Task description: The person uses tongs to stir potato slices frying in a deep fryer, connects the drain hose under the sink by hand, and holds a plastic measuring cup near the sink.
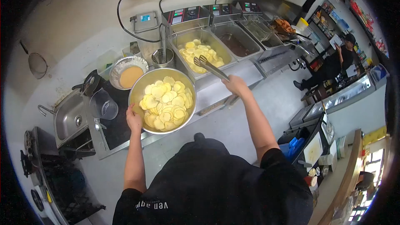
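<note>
Scanning from the left through the head camera, I pass a steel sink (68,112), a clear pitcher (104,106) and a small bowl of tan batter (131,77) before reaching my person's left hand (134,119). It grips the left rim of the large metal bowl (138,89), which is tipped towards me and well filled with pale slices (168,104); whether the counter edge also bears its weight I cannot tell. Just right of it stands the nearest fryer vat (218,44), where more slices lie heaped towards the near side. Over that heap reaches the head of the slotted tongs (214,70), their handle clasped in the right hand (236,86); I cannot make out whether they touch the slices. Farther right are a vat of dark liquid (237,45) and, well apart, a co-worker (331,64). I judge the step to be sharing slices between bowl and vat, though one moment hides the direction. As I read it, the next move calls for a steady left grip while the tongs part clumped slices gently.
</note>
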`<state>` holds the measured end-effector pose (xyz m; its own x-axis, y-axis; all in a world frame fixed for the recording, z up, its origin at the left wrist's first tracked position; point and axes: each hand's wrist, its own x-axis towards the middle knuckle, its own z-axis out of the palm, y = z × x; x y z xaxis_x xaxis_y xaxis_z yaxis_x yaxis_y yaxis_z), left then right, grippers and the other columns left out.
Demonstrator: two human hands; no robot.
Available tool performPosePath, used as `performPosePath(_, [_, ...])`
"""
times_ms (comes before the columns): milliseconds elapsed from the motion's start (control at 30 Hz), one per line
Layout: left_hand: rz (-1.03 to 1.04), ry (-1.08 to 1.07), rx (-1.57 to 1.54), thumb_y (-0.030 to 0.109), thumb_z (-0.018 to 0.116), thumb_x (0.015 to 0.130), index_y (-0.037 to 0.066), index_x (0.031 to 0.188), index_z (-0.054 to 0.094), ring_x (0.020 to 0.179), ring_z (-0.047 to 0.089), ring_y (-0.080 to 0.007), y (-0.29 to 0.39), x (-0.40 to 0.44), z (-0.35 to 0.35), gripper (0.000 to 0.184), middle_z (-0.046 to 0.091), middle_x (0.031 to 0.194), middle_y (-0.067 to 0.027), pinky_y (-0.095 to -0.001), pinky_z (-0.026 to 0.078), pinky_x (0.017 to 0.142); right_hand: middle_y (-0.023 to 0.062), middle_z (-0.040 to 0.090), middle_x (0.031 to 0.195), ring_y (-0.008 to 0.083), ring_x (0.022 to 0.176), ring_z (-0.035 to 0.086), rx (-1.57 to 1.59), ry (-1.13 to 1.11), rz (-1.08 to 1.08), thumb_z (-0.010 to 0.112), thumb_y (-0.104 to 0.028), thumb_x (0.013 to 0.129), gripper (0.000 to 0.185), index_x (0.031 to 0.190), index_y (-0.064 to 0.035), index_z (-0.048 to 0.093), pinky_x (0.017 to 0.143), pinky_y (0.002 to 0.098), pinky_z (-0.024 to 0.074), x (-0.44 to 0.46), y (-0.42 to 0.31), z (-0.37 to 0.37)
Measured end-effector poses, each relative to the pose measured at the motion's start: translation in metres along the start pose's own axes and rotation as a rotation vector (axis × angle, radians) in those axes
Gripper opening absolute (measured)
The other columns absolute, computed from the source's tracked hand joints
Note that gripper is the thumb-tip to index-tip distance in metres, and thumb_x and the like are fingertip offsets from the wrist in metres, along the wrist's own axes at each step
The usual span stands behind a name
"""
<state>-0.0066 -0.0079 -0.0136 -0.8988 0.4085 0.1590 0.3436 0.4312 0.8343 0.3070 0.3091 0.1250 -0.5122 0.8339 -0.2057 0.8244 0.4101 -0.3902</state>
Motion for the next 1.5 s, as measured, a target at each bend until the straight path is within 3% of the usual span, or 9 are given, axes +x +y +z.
performPosePath(167, [-0.040, -0.033, 0.060, -0.005, 0.042, 0.080, 0.011, 0.116, 0.057, 0.103, 0.056, -0.0330, -0.002, 0.002, 0.001, 0.042, 0.057, 0.114, -0.0181, -0.0368, 0.044, 0.088, 0.0223, 0.065, 0.089, 0.0377, 0.088, 0.062, -0.203, 0.243, -0.155, 0.058, -0.037, 0.082, 0.037, 0.090, -0.0011, 0.066, 0.076, 0.0445, 0.0495, 0.060, -0.035, -0.029])
performPosePath(300, [-0.002, 0.011, 0.042, -0.005, 0.041, 0.081, 0.011, 0.116, 0.057, 0.106, 0.055, -0.0328, 0.003, -0.001, 0.004, 0.042, 0.057, 0.114, -0.0177, -0.0372, 0.043, 0.090, 0.0202, 0.065, 0.094, 0.0364, 0.092, 0.062, -0.301, 0.115, -0.190, 0.058, -0.036, 0.082, 0.037, 0.094, -0.0024, 0.066, 0.077, 0.0424, 0.0503, 0.124, -0.045, -0.017])
performPosePath(433, [-0.038, -0.019, 0.040, -0.005, 0.040, 0.084, 0.011, 0.116, 0.058, 0.111, 0.053, -0.0320, -0.009, 0.004, 0.004, 0.040, 0.056, 0.118, -0.0180, -0.0365, 0.042, 0.093, 0.0163, 0.067, 0.090, 0.0287, 0.084, 0.066, -0.517, 0.137, -0.287, 0.054, -0.017, 0.078, 0.020, 0.085, -0.0059, 0.069, 0.072, 0.0385, 0.0527, 0.138, -0.033, -0.042])
performPosePath(533, [-0.031, -0.014, 0.047, -0.006, 0.040, 0.084, 0.011, 0.116, 0.058, 0.111, 0.054, -0.0318, -0.015, 0.005, 0.005, 0.041, 0.056, 0.117, -0.0181, -0.0364, 0.042, 0.093, 0.0175, 0.066, 0.096, 0.0313, 0.093, 0.063, -0.641, -0.094, -0.255, 0.060, -0.026, 0.075, 0.029, 0.095, -0.0063, 0.068, 0.078, 0.0406, 0.0513, 0.151, -0.019, -0.093])
performPosePath(667, [-0.088, -0.031, 0.002, -0.006, 0.039, 0.084, 0.012, 0.116, 0.058, 0.109, 0.055, -0.0320, -0.009, 0.003, 0.006, 0.041, 0.057, 0.116, -0.0181, -0.0359, 0.042, 0.092, 0.0167, 0.067, 0.090, 0.0316, 0.086, 0.065, -0.638, 0.233, -0.368, 0.059, -0.022, 0.077, 0.023, 0.087, -0.0047, 0.069, 0.073, 0.0400, 0.0533, 0.184, -0.017, -0.119])
performPosePath(767, [-0.056, -0.002, 0.092, -0.006, 0.040, 0.083, 0.012, 0.115, 0.058, 0.109, 0.055, -0.0317, 0.012, -0.002, 0.001, 0.040, 0.057, 0.116, -0.0178, -0.0350, 0.042, 0.092, 0.0152, 0.068, 0.087, 0.0298, 0.085, 0.066, -0.675, 0.272, -0.389, 0.056, -0.018, 0.079, 0.019, 0.086, -0.0057, 0.069, 0.071, 0.0387, 0.0540, 0.213, -0.044, -0.115])
performPosePath(1000, [-0.131, 0.000, 0.031, -0.004, 0.042, 0.085, 0.012, 0.113, 0.059, 0.108, 0.056, -0.0302, 0.004, 0.001, 0.006, 0.037, 0.059, 0.114, -0.0178, -0.0334, 0.042, 0.091, 0.0100, 0.069, 0.090, 0.0259, 0.086, 0.067, -0.781, 0.189, -0.460, 0.053, -0.013, 0.080, 0.019, 0.087, -0.0100, 0.071, 0.069, 0.0367, 0.0540, 0.265, -0.064, -0.080])
performPosePath(1300, [-0.156, 0.002, 0.057, -0.003, 0.042, 0.086, 0.013, 0.113, 0.060, 0.103, 0.058, -0.0277, -0.001, 0.000, 0.006, 0.036, 0.059, 0.113, -0.0165, -0.0329, 0.044, 0.088, 0.0150, 0.068, 0.082, 0.0298, 0.080, 0.067, -0.709, 0.238, -0.570, 0.058, -0.015, 0.074, 0.015, 0.078, -0.0057, 0.069, 0.069, 0.0395, 0.0538, 0.210, -0.060, -0.136])
performPosePath(1500, [-0.140, -0.001, 0.052, -0.004, 0.041, 0.085, 0.013, 0.112, 0.060, 0.103, 0.058, -0.0277, -0.007, 0.002, 0.006, 0.037, 0.060, 0.113, -0.0165, -0.0316, 0.043, 0.089, 0.0148, 0.068, 0.081, 0.0305, 0.077, 0.067, -0.536, 0.276, -0.490, 0.054, -0.014, 0.077, 0.017, 0.079, -0.0063, 0.070, 0.065, 0.0386, 0.0538, 0.229, -0.073, -0.101])
